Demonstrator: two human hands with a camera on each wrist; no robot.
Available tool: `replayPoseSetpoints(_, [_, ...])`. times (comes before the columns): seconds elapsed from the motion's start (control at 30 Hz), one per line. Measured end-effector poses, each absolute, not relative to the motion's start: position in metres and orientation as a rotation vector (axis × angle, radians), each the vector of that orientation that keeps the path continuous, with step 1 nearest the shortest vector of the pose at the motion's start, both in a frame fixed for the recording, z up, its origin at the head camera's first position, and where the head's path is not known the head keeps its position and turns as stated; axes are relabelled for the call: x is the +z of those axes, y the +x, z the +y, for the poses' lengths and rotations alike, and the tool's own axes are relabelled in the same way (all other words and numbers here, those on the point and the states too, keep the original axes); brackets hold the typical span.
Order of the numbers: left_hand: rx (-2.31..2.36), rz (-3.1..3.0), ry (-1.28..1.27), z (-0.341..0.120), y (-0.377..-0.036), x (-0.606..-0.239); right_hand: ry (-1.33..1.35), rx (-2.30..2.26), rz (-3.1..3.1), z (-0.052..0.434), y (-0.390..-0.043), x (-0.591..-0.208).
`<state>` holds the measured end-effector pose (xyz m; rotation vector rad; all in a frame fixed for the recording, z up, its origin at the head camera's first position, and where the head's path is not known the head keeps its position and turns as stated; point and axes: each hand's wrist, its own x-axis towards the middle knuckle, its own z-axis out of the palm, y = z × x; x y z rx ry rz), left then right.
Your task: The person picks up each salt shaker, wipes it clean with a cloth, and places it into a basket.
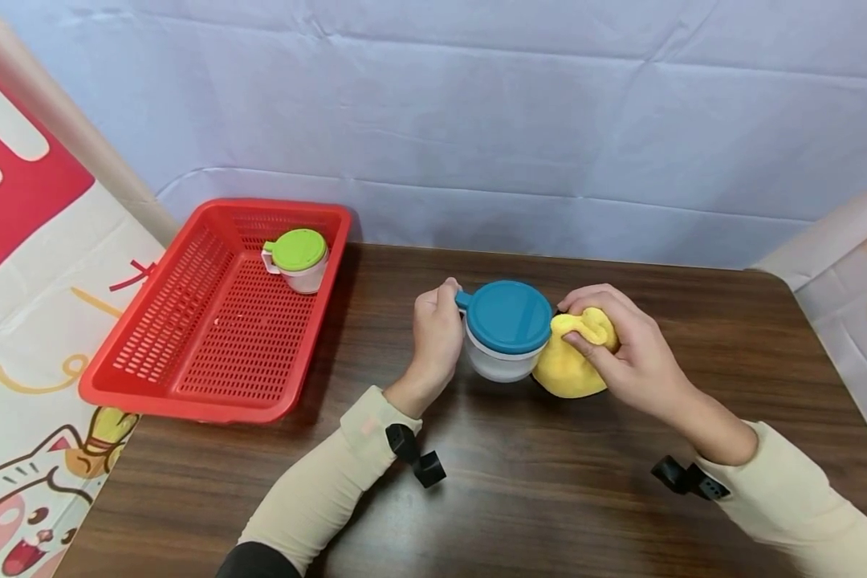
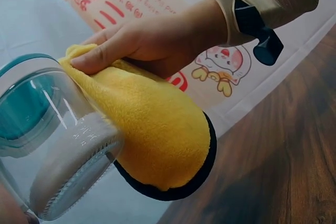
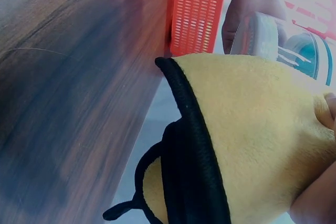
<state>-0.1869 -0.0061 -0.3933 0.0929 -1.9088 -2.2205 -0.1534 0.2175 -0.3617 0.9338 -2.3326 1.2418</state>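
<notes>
A clear glass jar [image 2: 68,145] with a blue lid [image 1: 510,315] and a side handle is held above the table by my left hand [image 1: 436,333], which grips the handle. Its pale base shows through the glass in the left wrist view. My right hand [image 1: 624,345] pinches a bunched yellow cloth [image 1: 567,369] against the jar's right side. The cloth, dark-edged, hangs down below the fingers; in the right wrist view a black hanging loop [image 3: 140,177] shows at its border.
At the left of the table stands a red perforated basket [image 1: 209,409]. Inside its far right corner sits a smaller jar with a green lid [image 1: 299,250]. The brown wooden table [image 1: 535,498] meets a pale curtain [image 1: 477,128] at the back.
</notes>
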Motion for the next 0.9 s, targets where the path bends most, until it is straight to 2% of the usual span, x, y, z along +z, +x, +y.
replayPoseSetpoints(0.9, [-2.191,-1.949,-0.010,-0.0095,-0.1852,-0.3968,0.797,1.199,-2.349,0.2106,-0.1623,-0.3594])
